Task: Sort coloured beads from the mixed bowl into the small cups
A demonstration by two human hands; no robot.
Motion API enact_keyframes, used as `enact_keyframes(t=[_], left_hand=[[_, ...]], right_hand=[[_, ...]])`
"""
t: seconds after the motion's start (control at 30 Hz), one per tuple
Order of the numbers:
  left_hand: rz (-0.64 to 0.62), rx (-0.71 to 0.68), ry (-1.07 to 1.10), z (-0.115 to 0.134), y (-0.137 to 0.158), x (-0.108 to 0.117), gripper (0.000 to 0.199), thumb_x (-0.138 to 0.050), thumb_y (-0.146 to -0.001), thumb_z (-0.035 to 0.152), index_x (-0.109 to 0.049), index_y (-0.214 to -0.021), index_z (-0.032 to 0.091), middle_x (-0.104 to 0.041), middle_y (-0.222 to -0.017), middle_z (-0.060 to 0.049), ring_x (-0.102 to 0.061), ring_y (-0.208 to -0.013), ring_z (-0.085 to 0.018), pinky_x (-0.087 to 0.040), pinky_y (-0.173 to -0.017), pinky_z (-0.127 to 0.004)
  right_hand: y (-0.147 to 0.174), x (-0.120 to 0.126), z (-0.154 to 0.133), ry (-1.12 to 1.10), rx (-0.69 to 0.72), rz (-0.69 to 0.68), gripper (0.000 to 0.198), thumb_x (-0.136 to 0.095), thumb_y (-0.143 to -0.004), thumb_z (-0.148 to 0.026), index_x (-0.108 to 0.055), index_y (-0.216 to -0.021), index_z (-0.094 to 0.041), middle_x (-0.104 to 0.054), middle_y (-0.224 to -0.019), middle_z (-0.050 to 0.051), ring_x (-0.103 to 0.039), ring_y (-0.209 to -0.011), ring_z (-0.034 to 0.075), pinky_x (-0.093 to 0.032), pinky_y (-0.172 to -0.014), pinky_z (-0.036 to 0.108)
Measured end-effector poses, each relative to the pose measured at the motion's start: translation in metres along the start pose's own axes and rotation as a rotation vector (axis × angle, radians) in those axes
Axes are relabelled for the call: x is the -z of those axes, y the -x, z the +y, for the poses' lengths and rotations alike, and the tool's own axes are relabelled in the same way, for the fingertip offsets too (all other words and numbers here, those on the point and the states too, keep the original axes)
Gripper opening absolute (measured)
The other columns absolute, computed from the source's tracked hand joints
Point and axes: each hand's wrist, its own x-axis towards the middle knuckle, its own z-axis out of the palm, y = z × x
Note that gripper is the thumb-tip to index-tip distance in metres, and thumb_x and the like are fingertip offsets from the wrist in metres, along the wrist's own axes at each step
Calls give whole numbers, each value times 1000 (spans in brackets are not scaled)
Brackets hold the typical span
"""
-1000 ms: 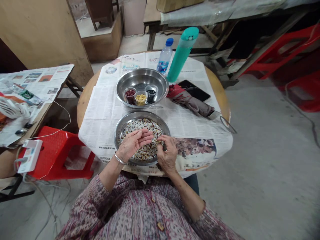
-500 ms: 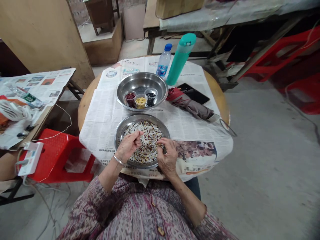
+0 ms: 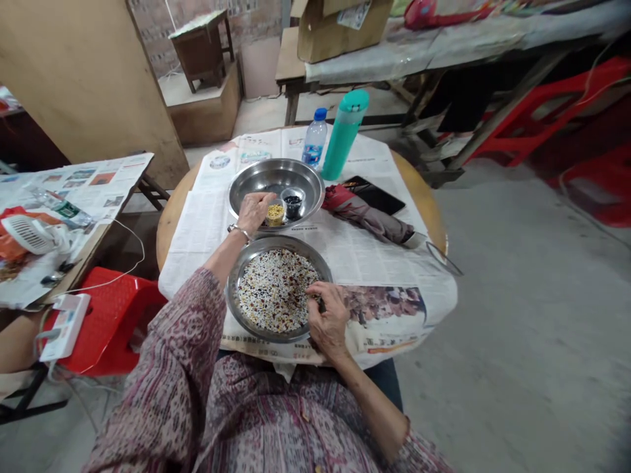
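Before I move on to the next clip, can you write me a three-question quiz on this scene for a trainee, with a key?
1. True or false: the right hand rests on the teal bottle.
2. Which vessel does the left hand partly cover in this view?
3. What colour is the cap on the clear bottle? A, red; B, blue; C, yellow.

Key:
1. False; it is at the near basin of mixed grains.
2. The far basin.
3. B.

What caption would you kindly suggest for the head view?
Left hand at clear cups in a round steel basin; right hand at a round steel pan of multicoloured grains.
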Motion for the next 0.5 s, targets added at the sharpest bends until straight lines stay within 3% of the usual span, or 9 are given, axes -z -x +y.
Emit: enact_keyframes(t=[0.1, 0.23, 0.3, 0.37, 0.5], left_hand=[[41, -35, -83, -5, -3, -4, 43, -53, -92, 26, -54, -49, 17, -43, -53, 1, -43, -63, -13, -31, -66, -30], [145, -128, 73, -5, 32, -4, 26, -54, -92, 28, -66, -72, 17, -59, -71, -2, -48, -72, -14, -36, -70, -27], [129, -132, 92, -5, 55, -4, 23, -53, -92, 28, -69, -78, 17, -61, -73, -1, -49, -74, -13, -37, -71, -26], [19, -98, 61, -8, 78, -6, 24, -52, -92, 27, -70, -80, 17, -60, -70, 0, -48, -70, -12, -37, -68, -25], [-367, -24, -74, -23, 111, -19, 18, -60, -87, 27, -73, -81, 15, -59, -65, 2, -47, -62, -11, -35, -61, -23]], right_hand=[[0, 0, 0, -6, -5, -4, 20, -49, -83, -8, -62, -87, -21, -66, -93, 5, -59, -95, 21, -47, -88, 40], [-1, 0, -1, -17, -11, -4, 20, -48, -82, -8, -62, -87, -22, -66, -93, 5, -59, -95, 21, -47, -88, 40], [-2, 0, -2, -20, -13, 6, 20, -49, -82, -8, -62, -86, -22, -66, -92, 5, -59, -94, 21, -47, -88, 40], [-2, 0, -3, -25, -20, 13, 20, -49, -82, -8, -62, -87, -22, -66, -92, 5, -60, -95, 21, -48, -89, 40], [-2, 0, -3, -35, -29, 22, 21, -47, -82, -7, -61, -88, -22, -66, -94, 5, -60, -96, 21, -48, -90, 41]])
